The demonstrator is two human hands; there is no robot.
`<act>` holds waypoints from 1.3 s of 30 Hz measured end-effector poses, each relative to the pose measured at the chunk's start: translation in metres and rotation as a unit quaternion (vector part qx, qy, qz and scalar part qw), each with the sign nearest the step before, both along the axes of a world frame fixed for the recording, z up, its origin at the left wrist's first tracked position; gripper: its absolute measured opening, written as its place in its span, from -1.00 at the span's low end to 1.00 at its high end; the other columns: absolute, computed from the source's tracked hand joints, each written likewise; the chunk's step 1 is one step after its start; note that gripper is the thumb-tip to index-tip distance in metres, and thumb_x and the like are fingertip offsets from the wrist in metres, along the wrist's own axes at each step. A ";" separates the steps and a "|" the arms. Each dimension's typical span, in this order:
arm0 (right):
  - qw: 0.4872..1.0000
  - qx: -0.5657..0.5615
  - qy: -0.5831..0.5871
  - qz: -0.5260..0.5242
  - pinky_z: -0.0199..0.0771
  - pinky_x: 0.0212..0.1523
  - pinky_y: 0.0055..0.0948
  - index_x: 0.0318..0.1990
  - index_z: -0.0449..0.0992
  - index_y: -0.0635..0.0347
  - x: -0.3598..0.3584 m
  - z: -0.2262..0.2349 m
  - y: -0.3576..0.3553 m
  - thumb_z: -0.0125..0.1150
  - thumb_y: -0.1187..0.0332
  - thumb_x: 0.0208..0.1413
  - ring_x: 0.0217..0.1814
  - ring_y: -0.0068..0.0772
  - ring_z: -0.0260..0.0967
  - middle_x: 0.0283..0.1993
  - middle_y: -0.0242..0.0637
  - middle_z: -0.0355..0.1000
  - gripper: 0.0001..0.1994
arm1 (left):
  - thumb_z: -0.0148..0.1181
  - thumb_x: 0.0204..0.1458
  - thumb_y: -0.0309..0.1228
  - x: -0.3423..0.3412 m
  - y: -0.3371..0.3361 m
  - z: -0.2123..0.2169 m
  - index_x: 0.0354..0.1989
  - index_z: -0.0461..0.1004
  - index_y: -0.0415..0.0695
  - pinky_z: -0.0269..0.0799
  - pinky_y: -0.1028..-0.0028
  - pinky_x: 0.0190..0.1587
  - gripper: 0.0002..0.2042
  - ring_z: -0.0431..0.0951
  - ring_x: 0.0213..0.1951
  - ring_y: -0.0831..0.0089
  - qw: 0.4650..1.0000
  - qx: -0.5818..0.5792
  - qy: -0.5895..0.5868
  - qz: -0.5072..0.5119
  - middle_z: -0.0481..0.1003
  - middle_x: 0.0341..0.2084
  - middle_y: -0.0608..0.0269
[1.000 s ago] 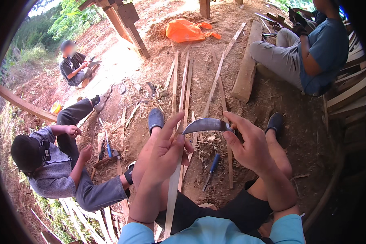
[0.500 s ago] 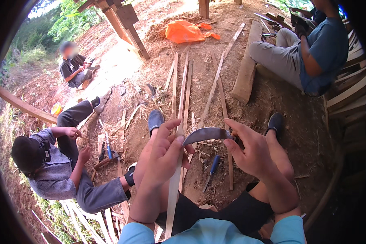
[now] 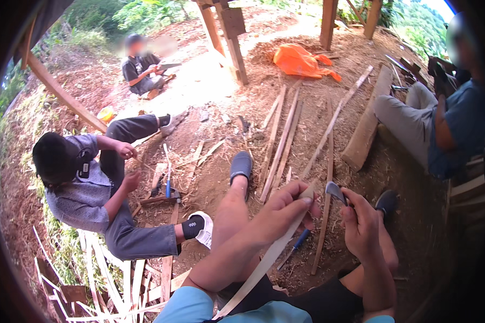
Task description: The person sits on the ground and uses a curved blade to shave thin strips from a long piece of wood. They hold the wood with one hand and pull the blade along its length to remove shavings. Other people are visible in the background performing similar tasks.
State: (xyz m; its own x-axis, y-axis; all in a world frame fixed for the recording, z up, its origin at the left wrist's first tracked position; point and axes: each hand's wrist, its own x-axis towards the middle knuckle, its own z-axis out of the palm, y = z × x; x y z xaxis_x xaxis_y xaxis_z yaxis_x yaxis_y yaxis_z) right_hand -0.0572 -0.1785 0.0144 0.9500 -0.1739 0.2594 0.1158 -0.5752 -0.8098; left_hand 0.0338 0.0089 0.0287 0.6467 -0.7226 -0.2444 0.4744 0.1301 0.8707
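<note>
Pinching a pale wooden strip [image 3: 266, 262] between thumb and fingers of the left hand [image 3: 286, 213], a little right of centre in the frame. Seeing the strip slant from those fingertips down to the lower edge, across dark shorts [image 3: 328, 301]. Grasping a curved knife [image 3: 335, 191] in the right hand [image 3: 360, 218], farther right, with the fingers closed round the mostly hidden handle. Pointing the grey blade toward the upper end of the strip, just beside it; seemingly apart from it, with a narrow gap of ground between. Noting below the two hands a blue-handled tool [image 3: 302, 238] on the ground, partly covered by the left hand and the strip. Finding long wooden strips [image 3: 283, 145] on the ground above centre, an orange bag [image 3: 296, 60] at the top, and a thick timber [image 3: 367, 121] at upper right. Facing a seated person [image 3: 81, 183] at left, near a hammer [image 3: 173, 197] on the ground, another person [image 3: 140, 75] at upper left, and a third person [image 3: 463, 124] at the right edge. Seeing more pale strips [image 3: 137, 280] piled at lower left
</note>
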 end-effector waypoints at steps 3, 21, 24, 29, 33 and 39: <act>1.000 0.007 0.009 0.003 0.38 -0.36 -0.43 -0.01 0.38 0.33 0.005 -0.016 -0.008 -0.03 0.37 0.21 -0.42 -0.30 0.37 -0.37 -0.15 0.39 -0.73 | -0.03 0.14 -0.36 -0.001 0.002 0.004 -0.22 0.33 -0.14 0.32 0.64 -0.52 -0.86 0.46 -0.51 0.56 0.986 -0.049 0.157 0.016 0.46 -0.49 0.28; 0.996 -0.061 -0.059 0.027 0.38 -0.53 -0.42 0.02 0.49 0.03 0.002 -0.002 0.004 0.15 0.53 0.00 -0.56 -0.34 0.38 -0.48 -0.29 0.37 -0.62 | -0.25 0.17 -0.13 -0.003 0.004 0.003 -0.62 0.22 -0.08 0.04 0.62 -0.81 -0.62 0.10 -0.87 0.58 0.963 -0.132 0.234 -0.032 0.16 -0.89 0.36; 0.996 -0.053 -0.069 0.023 0.38 -0.54 -0.44 0.00 0.50 0.04 0.001 0.000 0.001 0.17 0.52 -0.01 -0.56 -0.36 0.38 -0.48 -0.30 0.38 -0.64 | -0.25 0.14 -0.06 -0.001 0.002 0.003 -0.69 0.16 -0.03 -0.02 0.61 -0.81 -0.58 0.06 -0.87 0.58 0.964 -0.128 0.221 -0.075 0.13 -0.91 0.36; 0.996 -0.044 -0.074 0.024 0.38 -0.55 -0.44 -0.01 0.51 0.06 -0.001 0.003 -0.001 0.18 0.51 -0.01 -0.56 -0.37 0.39 -0.47 -0.29 0.39 -0.65 | -0.32 0.17 -0.14 0.001 0.001 -0.004 -0.67 0.22 -0.09 0.14 0.61 -0.74 -0.58 0.20 -0.84 0.54 0.933 -0.218 0.263 -0.116 0.22 -0.88 0.31; 0.996 -0.037 -0.073 0.017 0.38 -0.55 -0.44 -0.01 0.51 0.07 -0.004 0.005 -0.003 0.18 0.51 -0.01 -0.57 -0.38 0.38 -0.48 -0.28 0.39 -0.65 | -0.31 0.14 -0.11 0.001 -0.003 -0.004 -0.70 0.19 -0.07 0.08 0.60 -0.77 -0.58 0.16 -0.85 0.54 0.932 -0.206 0.254 -0.154 0.20 -0.89 0.31; 0.995 -0.050 -0.085 0.024 0.36 -0.57 -0.45 0.00 0.51 0.05 -0.004 0.005 -0.007 0.19 0.52 -0.02 -0.59 -0.38 0.36 -0.50 -0.31 0.37 -0.64 | -0.29 0.11 -0.08 -0.003 -0.006 0.003 -0.75 0.15 -0.03 -0.03 0.62 -0.82 -0.57 0.05 -0.89 0.56 0.948 -0.156 0.259 -0.102 0.14 -0.92 0.34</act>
State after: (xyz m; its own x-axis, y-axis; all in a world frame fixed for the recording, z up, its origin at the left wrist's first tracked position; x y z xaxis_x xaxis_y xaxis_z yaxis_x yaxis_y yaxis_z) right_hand -0.0616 -0.1852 0.0192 0.8973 -0.0942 0.4312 0.2763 -0.6420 -0.7152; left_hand 0.0311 0.0031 0.0312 0.3373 -0.9091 -0.2443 0.8706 0.2025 0.4484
